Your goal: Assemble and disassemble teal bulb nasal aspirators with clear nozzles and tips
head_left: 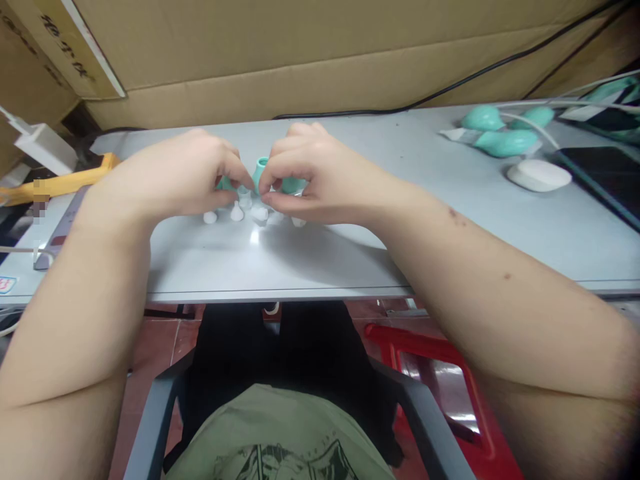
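My left hand (195,173) is over the table with thumb and forefinger curled together. A small clear plastic piece (245,198) sits at their tips. Close to it, my right hand (305,173) makes a pinch; whatever is between its fingertips is hidden or too small to name. Between the hands stands a teal bottle-shaped piece (261,167) with a round open top. More teal shows behind the fingers of both hands, partly covered. Several small white pieces lie in front, among them a cone-like one (237,212), one at the left (210,217) and another (260,215).
Teal rounded pieces (505,142), a white oval object (539,175) and a dark flat device (605,177) lie at the right. A yellow-handled tool (60,185) and a white charger (47,148) are at the left. Cardboard (300,47) walls the back; a red stool (450,360) stands below.
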